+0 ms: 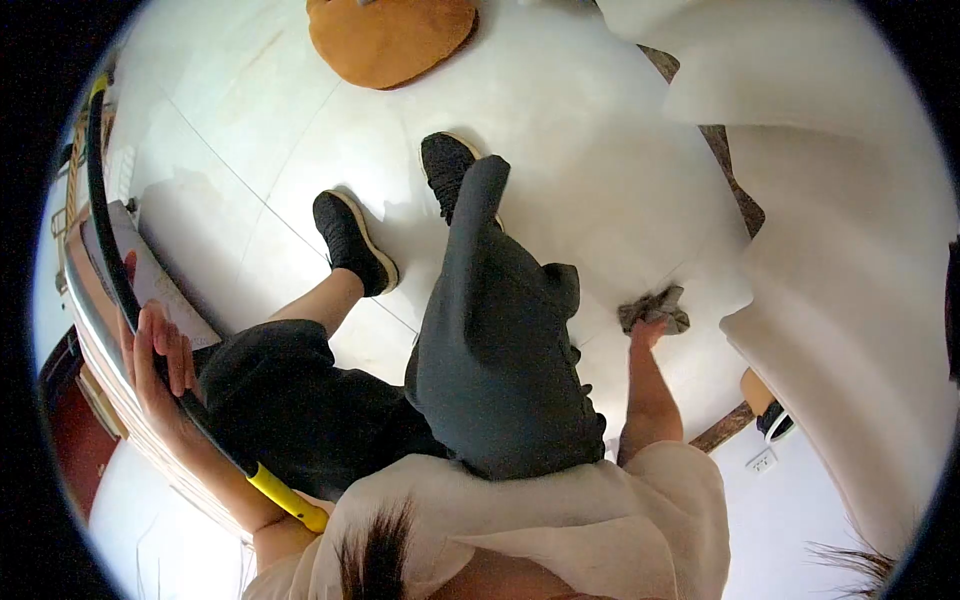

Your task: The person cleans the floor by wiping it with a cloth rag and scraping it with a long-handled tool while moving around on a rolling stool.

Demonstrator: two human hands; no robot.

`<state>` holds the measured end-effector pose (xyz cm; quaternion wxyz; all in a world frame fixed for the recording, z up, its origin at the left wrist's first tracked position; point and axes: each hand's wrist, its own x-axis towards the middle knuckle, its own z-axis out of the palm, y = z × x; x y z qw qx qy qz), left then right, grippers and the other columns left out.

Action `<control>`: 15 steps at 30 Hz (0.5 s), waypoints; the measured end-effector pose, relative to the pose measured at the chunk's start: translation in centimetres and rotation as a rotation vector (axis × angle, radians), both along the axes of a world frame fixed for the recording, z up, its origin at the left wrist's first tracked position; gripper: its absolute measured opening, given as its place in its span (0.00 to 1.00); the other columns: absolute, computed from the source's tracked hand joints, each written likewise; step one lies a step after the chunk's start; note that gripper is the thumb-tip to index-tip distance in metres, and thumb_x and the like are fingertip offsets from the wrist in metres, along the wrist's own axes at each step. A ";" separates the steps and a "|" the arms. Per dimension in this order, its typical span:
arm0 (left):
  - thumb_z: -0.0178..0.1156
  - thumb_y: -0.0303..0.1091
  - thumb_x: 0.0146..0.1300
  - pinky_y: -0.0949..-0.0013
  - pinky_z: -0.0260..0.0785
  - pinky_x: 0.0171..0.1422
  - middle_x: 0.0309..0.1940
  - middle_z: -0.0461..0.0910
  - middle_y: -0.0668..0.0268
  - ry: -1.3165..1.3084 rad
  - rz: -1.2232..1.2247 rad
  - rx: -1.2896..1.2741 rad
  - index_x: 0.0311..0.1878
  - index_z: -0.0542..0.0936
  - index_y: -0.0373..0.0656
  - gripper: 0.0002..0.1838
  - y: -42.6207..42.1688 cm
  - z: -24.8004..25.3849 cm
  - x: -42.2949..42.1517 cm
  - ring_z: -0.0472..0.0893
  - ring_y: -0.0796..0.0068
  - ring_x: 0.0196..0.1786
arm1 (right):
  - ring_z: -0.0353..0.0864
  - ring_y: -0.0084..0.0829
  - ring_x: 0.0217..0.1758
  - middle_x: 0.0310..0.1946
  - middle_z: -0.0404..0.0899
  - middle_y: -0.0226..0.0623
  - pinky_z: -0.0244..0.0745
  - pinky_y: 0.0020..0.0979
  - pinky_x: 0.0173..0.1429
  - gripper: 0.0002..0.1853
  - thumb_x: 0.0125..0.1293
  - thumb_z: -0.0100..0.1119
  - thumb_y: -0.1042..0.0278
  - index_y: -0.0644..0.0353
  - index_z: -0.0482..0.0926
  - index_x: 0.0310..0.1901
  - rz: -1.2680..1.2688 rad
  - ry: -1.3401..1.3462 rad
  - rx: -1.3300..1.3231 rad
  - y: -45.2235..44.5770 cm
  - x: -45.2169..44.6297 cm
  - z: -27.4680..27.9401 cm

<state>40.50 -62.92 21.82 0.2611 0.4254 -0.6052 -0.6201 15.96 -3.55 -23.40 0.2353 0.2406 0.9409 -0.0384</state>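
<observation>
My left hand [160, 355] is wrapped round a long black pole [108, 235] with a yellow end [285, 497], at the left of the view. The pole runs from the upper left down to my left forearm. At the right, my right hand [650, 329] presses a crumpled grey-brown cloth [670, 311] on the pale tiled floor [600, 190]. The cloth partly covers its fingers.
A brown cushion-like item [395, 40] lies on the floor at the top. White fabric [850, 250] hangs along the right side, over dark wooden edges. My black shoes [350, 240] stand mid-floor. A wall socket [761, 460] is at lower right.
</observation>
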 end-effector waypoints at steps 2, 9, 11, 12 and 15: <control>0.46 0.31 0.70 0.84 0.56 0.09 0.24 0.64 0.72 0.041 -0.004 0.003 0.71 0.44 0.42 0.31 -0.2 -0.2 0.2 0.58 0.88 0.10 | 0.64 0.51 0.61 0.62 0.64 0.47 0.64 0.46 0.63 0.42 0.50 0.61 0.67 0.59 0.54 0.68 0.274 0.228 0.032 -2.9 1.6 -3.1; 0.46 0.31 0.70 0.84 0.55 0.09 0.24 0.64 0.71 0.074 -0.014 0.062 0.70 0.47 0.38 0.30 -1.5 -1.0 0.7 0.58 0.88 0.10 | 0.66 0.52 0.59 0.56 0.65 0.53 0.68 0.47 0.57 0.28 0.49 0.57 0.76 0.54 0.71 0.57 0.875 0.534 -0.447 -33.9 -4.6 1.7; 0.48 0.33 0.69 0.84 0.53 0.07 0.24 0.65 0.70 0.059 -0.009 0.052 0.70 0.46 0.36 0.31 -1.5 -1.2 -0.1 0.59 0.89 0.09 | 0.65 0.52 0.60 0.57 0.66 0.49 0.63 0.45 0.62 0.30 0.49 0.56 0.79 0.52 0.70 0.58 0.917 0.430 -0.541 -40.4 -7.4 0.7; 0.49 0.34 0.69 0.84 0.54 0.07 0.24 0.66 0.71 0.053 -0.017 0.045 0.70 0.46 0.36 0.33 -1.3 -1.2 -0.8 0.59 0.89 0.09 | 0.65 0.53 0.59 0.57 0.67 0.48 0.62 0.43 0.64 0.31 0.48 0.56 0.82 0.53 0.70 0.59 0.930 0.357 -0.599 -42.6 -8.8 1.5; 0.54 0.38 0.67 0.85 0.55 0.08 0.24 0.66 0.71 0.057 -0.015 0.028 0.70 0.45 0.36 0.37 -1.2 -1.2 -1.3 0.61 0.90 0.09 | 0.65 0.50 0.59 0.57 0.67 0.47 0.61 0.42 0.65 0.33 0.48 0.56 0.82 0.52 0.69 0.60 0.982 0.454 -0.753 -44.3 -12.2 2.4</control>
